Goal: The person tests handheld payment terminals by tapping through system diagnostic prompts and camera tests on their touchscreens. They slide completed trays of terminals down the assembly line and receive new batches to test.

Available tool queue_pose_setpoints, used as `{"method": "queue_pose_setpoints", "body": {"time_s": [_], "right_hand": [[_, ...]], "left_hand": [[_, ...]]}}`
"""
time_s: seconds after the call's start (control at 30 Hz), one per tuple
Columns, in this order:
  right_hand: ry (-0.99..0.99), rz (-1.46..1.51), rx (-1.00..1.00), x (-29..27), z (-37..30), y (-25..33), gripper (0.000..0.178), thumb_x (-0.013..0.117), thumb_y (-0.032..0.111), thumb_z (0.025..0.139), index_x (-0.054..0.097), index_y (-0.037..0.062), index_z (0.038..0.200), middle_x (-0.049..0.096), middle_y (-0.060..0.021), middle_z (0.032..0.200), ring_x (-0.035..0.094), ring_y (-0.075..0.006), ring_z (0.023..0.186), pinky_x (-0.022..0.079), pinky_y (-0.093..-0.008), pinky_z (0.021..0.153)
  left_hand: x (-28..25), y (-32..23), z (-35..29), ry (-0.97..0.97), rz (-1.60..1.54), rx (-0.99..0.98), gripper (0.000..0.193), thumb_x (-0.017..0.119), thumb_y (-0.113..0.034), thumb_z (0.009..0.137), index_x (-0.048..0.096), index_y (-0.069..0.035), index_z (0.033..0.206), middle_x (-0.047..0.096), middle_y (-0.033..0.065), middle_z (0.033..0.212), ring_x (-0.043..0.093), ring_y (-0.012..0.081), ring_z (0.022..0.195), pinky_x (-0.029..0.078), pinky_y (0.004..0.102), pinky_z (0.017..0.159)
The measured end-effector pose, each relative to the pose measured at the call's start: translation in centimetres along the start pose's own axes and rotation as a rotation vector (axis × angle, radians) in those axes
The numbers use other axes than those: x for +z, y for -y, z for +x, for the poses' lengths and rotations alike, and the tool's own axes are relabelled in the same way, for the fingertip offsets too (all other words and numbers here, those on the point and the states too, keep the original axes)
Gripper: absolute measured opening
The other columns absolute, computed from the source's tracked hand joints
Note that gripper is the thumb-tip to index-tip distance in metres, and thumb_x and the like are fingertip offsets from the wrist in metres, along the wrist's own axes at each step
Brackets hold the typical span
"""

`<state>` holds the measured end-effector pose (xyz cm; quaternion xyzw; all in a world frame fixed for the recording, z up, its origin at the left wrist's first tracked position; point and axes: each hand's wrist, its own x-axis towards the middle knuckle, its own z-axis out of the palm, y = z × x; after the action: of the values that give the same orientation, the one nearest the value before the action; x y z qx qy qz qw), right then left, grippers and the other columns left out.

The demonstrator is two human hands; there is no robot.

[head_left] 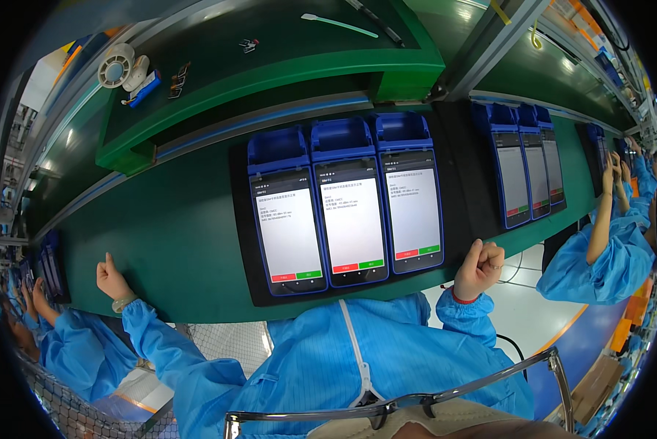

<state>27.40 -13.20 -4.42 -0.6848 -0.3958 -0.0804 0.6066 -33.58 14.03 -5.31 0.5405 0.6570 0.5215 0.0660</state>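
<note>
Three handheld terminals lie side by side in front of me on a black mat (261, 289): the left terminal (290, 238), the middle terminal (350, 227) and the right terminal (414, 212). Each has a blue casing with an open bay at its top. Their lit white screens show a red and a green button near the bottom. My left hand (112, 279) is curled at the table's front edge, one digit pointing up, holding nothing visible. Near the mat's right front corner, my right hand (480, 271) is closed in a loose fist, apart from the terminals, with nothing visible in it.
A raised green shelf (270, 77) runs along the back, carrying a small white fan (116, 67), a blue-and-white object (144, 88) and a white stick tool (339, 25). More terminals (515, 175) lie to the right. Co-workers in blue smocks (599, 252) sit on both sides.
</note>
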Motion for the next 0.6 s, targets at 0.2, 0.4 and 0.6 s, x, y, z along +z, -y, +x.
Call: {"method": "queue_pose_setpoints", "body": {"time_s": [0.2,0.4,0.6], "right_hand": [[-0.023,-0.028,-0.033,0.1,0.2,0.1,0.035,0.052,-0.01,0.086,0.03,0.0094,0.067,0.026,0.0029,0.058,0.021,-0.0053,0.053,0.019,-0.0227,0.048],[-0.009,-0.039,-0.039,0.1,0.2,0.1,0.035,0.053,-0.01,0.086,0.03,0.0093,0.067,0.028,0.0028,0.058,0.021,-0.0053,0.052,0.02,-0.0223,0.048],[0.022,-0.071,-0.045,-0.1,0.2,0.1,0.034,0.053,-0.01,0.086,0.031,0.0091,0.068,0.028,0.0028,0.058,0.022,-0.0048,0.053,0.02,-0.0214,0.047]], "left_hand": [[-1.0,3.0,0.7,-0.04,0.004,0.048,0.033,0.06,-0.004,0.084,0.033,-0.012,0.065,0.03,-0.0056,0.063,0.025,0.0051,0.058,0.024,0.0211,0.051],[-1.2,3.7,0.9,-0.09,0.065,0.034,0.021,0.061,-0.001,0.081,0.042,-0.008,0.072,0.037,-0.0033,0.069,0.033,0.007,0.063,0.032,0.0214,0.057],[-0.9,2.5,0.4,-0.127,0.045,0.052,0.013,0.056,0.004,0.075,0.049,-0.005,0.079,0.044,-0.0013,0.074,0.041,0.0077,0.066,0.036,0.0207,0.061]]}}
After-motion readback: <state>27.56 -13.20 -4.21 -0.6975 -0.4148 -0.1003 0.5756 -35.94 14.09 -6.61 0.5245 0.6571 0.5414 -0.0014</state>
